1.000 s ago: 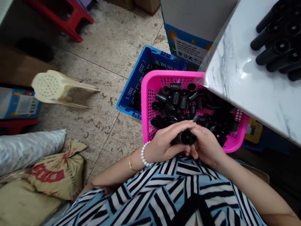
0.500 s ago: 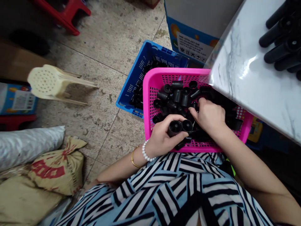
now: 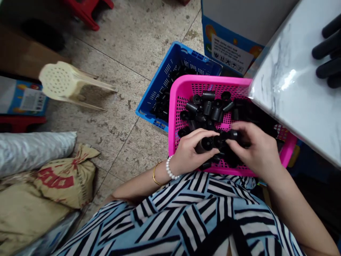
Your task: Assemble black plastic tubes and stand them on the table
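Side by side, two black plastic cylinders (image 3: 207, 143) with hollow ends up sit in my left hand (image 3: 190, 149), thumb and fingers closed round them. Between the thumb and fingers of my right hand (image 3: 257, 147) is another black cylinder (image 3: 233, 134), held close to the right side of that pair. Whether it touches them I cannot tell. Both hands are over a pink plastic basket (image 3: 174, 106), which holds many loose black cylinders (image 3: 207, 107) lying at all angles.
Behind the basket stands a blue crate (image 3: 149, 96) with more black parts. A marble-patterned table (image 3: 290, 85) overhangs the basket's right side and carries black tubes (image 3: 330, 69). Beyond is a printed carton (image 3: 229, 49). A cream stool (image 3: 60, 81) and a tied sack (image 3: 66, 177) are at the left.
My right hand has come up from the pile with a black cylinder and moved beside the pair in my left hand. The whole view has shifted slightly.
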{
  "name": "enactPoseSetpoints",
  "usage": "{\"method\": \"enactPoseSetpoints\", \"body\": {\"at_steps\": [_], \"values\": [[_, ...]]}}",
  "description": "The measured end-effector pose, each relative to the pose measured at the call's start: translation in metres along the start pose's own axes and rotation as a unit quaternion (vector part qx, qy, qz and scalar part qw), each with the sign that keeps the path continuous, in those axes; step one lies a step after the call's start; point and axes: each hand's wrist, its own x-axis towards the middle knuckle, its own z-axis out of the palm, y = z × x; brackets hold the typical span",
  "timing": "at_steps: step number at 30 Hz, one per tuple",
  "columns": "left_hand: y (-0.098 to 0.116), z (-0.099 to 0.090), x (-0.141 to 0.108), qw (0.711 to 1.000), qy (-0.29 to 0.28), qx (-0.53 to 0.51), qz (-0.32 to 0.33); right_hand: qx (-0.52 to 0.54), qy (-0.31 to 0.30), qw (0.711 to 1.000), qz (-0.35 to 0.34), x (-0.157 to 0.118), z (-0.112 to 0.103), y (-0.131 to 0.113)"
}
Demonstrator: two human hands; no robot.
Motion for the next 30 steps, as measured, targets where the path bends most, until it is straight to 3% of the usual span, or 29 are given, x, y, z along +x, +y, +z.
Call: {"method": "enactPoseSetpoints", "body": {"at_steps": [4, 9, 14, 18, 24, 30], "values": [[0.000, 0.000, 0.001, 0.999, -0.027, 0.001, 0.038, 0.086, 0.003, 0.994, -0.062, -0.028, -0.013, -0.011], [-0.001, 0.003, 0.000, 0.993, -0.087, 0.005, 0.083, 0.106, -0.008, 0.990, -0.091, -0.041, 0.000, -0.012], [0.002, 0.004, -0.003, 0.992, -0.105, 0.016, 0.064, 0.116, 0.056, 0.989, -0.076, -0.045, 0.010, -0.018], [0.001, 0.002, -0.004, 0.990, -0.105, 0.035, 0.092, 0.102, 0.075, 0.987, -0.103, -0.050, 0.011, -0.022], [0.000, 0.000, -0.002, 0.990, -0.120, 0.029, 0.068, 0.134, 0.069, 0.988, -0.043, -0.054, 0.017, -0.017], [0.001, 0.001, -0.002, 0.991, -0.116, 0.034, 0.059, 0.160, 0.103, 0.981, -0.027, -0.052, 0.020, -0.016]]}}
